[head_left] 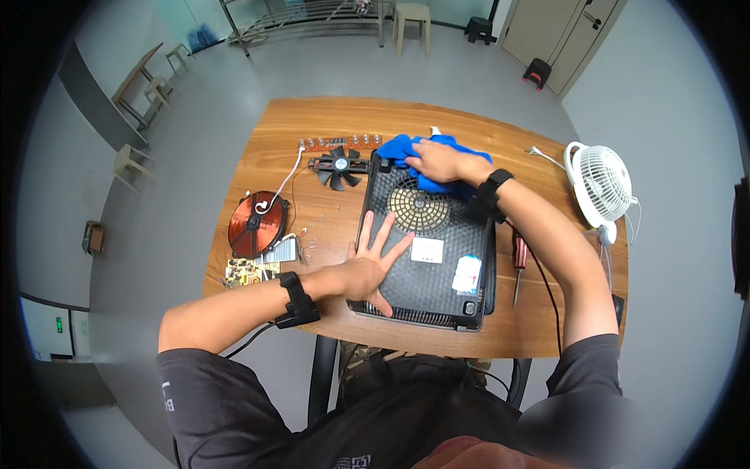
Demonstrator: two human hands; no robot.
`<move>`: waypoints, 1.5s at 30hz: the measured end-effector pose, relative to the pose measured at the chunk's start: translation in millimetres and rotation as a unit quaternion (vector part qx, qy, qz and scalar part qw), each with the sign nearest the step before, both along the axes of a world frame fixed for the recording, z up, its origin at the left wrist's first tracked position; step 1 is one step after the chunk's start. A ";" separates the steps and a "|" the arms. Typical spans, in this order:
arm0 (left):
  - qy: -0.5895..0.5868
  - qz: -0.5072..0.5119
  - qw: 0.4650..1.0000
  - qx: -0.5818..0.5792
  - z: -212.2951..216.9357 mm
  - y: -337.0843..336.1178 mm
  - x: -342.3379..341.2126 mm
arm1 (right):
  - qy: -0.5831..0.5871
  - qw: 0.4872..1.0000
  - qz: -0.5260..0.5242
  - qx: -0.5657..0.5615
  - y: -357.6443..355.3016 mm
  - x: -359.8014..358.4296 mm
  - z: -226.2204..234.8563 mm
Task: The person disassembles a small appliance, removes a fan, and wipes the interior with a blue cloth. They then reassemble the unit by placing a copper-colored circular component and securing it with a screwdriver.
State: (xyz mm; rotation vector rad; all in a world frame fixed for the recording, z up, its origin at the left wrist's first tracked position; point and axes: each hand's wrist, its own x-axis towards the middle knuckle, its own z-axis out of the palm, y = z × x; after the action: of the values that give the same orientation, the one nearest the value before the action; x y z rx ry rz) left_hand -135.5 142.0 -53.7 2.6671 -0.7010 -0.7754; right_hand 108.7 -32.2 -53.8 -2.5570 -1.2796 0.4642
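A black induction cooker housing point(397, 284) lies on the table in front of me, its textured underside up, with a round vent grille and two white labels. My left hand point(367, 270) rests on its left side, fingers spread flat and holding nothing. At the far end, my right hand point(440, 161) presses a bunched blue cloth point(467, 150) against the housing. The cloth covers the far right corner. Some of the right fingers are bent over the cloth.
Left of the housing lie a black fan point(341, 166), a narrow board point(316, 144), a copper coil point(254, 225), a circuit board point(244, 271) and small loose screws. On the right are a red-handled screwdriver point(519, 258) and a white fan point(603, 184) with its cord near the table edge.
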 end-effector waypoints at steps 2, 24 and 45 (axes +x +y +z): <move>0.002 0.006 1.000 -0.007 0.8 0.1 -0.5 | -0.014 0.999 -0.017 -0.025 -19.3 0.8 2.6; -0.031 -0.007 0.999 0.001 0.5 1.6 -1.7 | -0.116 0.988 0.025 0.102 -66.3 -140.4 5.2; -0.074 -0.017 0.997 0.011 -5.8 2.0 -1.5 | -0.065 0.995 -0.011 0.073 -2.8 -95.0 5.9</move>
State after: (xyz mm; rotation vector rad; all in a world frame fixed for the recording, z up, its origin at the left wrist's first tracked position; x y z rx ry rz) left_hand -137.0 144.0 -59.5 2.7615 -0.7792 -0.6014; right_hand 13.7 -35.0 -48.0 -2.5107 -1.2758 0.1953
